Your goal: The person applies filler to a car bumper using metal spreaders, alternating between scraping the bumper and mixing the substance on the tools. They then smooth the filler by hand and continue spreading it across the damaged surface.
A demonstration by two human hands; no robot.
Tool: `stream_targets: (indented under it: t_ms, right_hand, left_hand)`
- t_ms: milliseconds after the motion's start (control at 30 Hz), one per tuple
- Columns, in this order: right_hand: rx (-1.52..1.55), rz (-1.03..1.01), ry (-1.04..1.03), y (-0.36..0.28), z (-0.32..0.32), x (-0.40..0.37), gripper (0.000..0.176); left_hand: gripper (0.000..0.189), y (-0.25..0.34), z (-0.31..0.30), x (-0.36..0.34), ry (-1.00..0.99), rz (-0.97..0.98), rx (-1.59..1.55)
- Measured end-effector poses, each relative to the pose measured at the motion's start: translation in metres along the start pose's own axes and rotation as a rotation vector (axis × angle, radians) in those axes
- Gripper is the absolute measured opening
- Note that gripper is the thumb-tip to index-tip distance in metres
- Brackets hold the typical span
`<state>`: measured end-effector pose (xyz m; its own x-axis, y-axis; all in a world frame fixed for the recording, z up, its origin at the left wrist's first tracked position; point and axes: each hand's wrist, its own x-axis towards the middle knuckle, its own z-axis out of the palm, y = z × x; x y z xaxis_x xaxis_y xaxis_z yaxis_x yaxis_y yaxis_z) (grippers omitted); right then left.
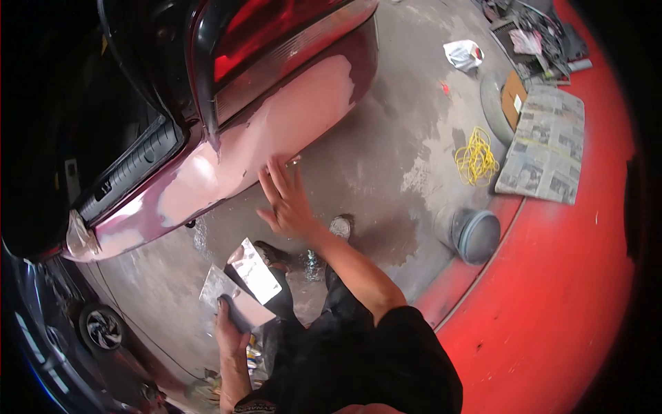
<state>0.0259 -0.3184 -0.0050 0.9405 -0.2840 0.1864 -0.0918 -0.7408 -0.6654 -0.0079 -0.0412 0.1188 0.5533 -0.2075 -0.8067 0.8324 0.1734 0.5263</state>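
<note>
My left hand (231,332) grips two flat rectangular plates at their near side, thumb on top. One plate (236,298) is dull grey with a pinkish face, and the other plate (256,272) shines brightly beyond it. My right hand (286,205) is open, fingers spread, with its fingertips at the lower edge of a car's rear panel (289,114). A broad patch of pale pink covers much of that dark red panel, with smooth edges and a few glossy reflections. Above the panel is a red tail light (289,41).
A grey bucket (477,236) and a red painted panel (552,303) lie to my right. Farther off are a coiled yellow cord (476,159), a newspaper-covered board (545,145) and a white bag (463,54). A can (340,226) stands near my feet. Another car's wheel (103,327) shows at lower left.
</note>
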Motion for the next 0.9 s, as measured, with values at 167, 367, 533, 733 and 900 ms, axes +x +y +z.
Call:
stream_targets:
  t_ms: [167, 367, 533, 733, 900]
  right_hand:
    - [1.460, 0.460, -0.303, -0.013, -0.068, -0.122, 0.085]
    - [1.402, 1.127, 0.256, 0.020, -0.117, -0.129, 0.050]
    - [1.406, 0.661, 0.517, 0.078, -0.156, -0.086, 0.047]
    - [0.734, 0.256, 0.289, 0.167, -0.197, -0.064, 0.037]
    - [-0.268, -0.367, 0.151, 0.114, -0.214, -0.003, 0.058]
  left_hand:
    - [0.034, -0.052, 0.069, 0.022, -0.013, 0.068, -0.100]
    - [0.033, -0.097, 0.150, 0.050, -0.238, 0.038, 0.074]
    - [0.033, -0.073, 0.146, 0.071, -0.211, -0.064, 0.079]
    - [0.037, 0.080, 0.027, 0.151, -0.492, 0.674, -0.155]
    - [0.031, 0.253, -0.028, 0.271, -0.471, 0.954, -0.333]
